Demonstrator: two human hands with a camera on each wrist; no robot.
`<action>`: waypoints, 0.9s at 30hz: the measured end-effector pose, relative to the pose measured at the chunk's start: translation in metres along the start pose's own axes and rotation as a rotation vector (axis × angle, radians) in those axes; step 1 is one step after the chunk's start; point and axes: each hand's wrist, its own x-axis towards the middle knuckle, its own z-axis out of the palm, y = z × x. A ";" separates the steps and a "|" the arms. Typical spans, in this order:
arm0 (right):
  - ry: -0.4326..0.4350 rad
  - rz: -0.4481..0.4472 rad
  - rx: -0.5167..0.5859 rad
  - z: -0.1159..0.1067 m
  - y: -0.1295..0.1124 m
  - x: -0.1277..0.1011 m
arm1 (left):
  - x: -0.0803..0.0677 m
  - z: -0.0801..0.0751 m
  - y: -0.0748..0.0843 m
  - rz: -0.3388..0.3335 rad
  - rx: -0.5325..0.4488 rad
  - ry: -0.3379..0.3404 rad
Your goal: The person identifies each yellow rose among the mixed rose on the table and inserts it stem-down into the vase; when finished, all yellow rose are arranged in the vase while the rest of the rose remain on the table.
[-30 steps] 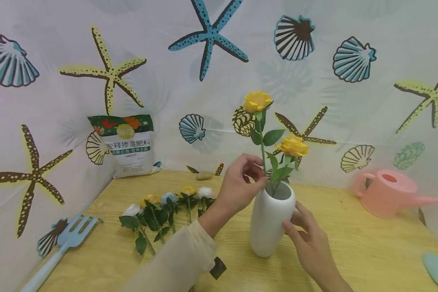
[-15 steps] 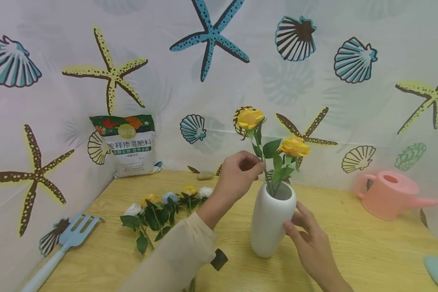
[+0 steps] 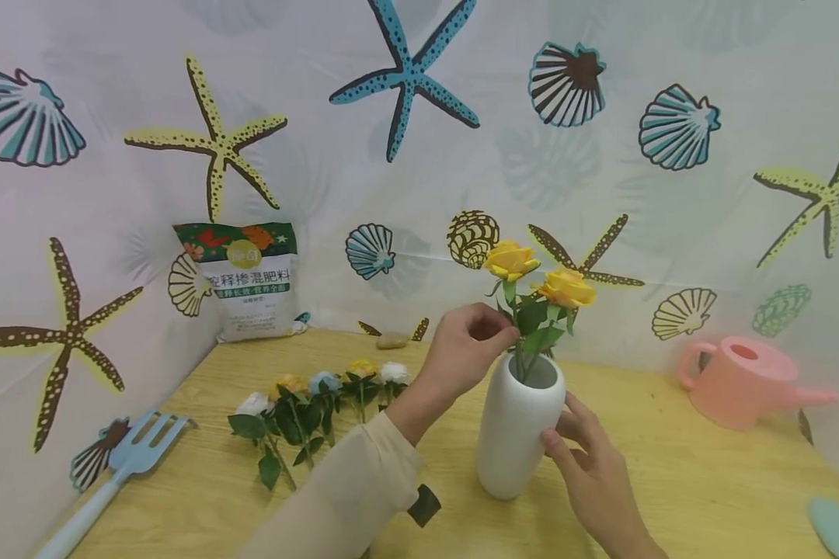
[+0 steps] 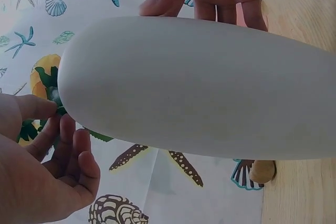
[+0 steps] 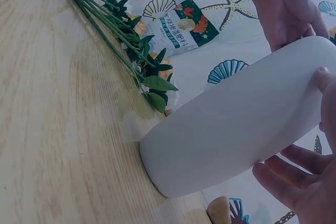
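A tall white vase [image 3: 513, 435] stands on the wooden table with two yellow roses in it. My left hand [image 3: 454, 361] pinches the stem of the left yellow rose [image 3: 510, 260] just above the vase mouth. Beside it, the other yellow rose [image 3: 566, 289] leans right over the rim. My right hand [image 3: 597, 473] holds the vase from the right, thumb in front and fingers around the far side. In the right wrist view, the vase base meets the table, and the right fingers [image 5: 286, 179] touch its wall. The lower stems are hidden inside the vase.
Several white, yellow and blue roses [image 3: 325, 384] lie to the left on the table [image 3: 203, 497]. A light blue garden fork [image 3: 136, 450] lies further left. A fertilizer bag [image 3: 245, 291] stands at the back left, a pink watering can [image 3: 744, 380] at the right. A stone [image 3: 391, 340] sits behind.
The left yellow rose has gone down into the vase, its bloom now nearly level with the other one. My left hand shifted slightly right with the stem; the right hand stayed on the vase.
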 end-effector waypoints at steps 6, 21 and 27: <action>0.009 -0.013 -0.005 0.003 -0.001 -0.001 | -0.006 -0.012 -0.003 0.003 0.048 -0.015; -0.007 0.022 -0.012 0.006 0.000 -0.002 | -0.045 -0.092 -0.047 -0.126 0.091 0.098; -0.004 0.017 -0.029 0.006 0.002 -0.003 | -0.066 -0.114 -0.079 -0.298 0.209 0.077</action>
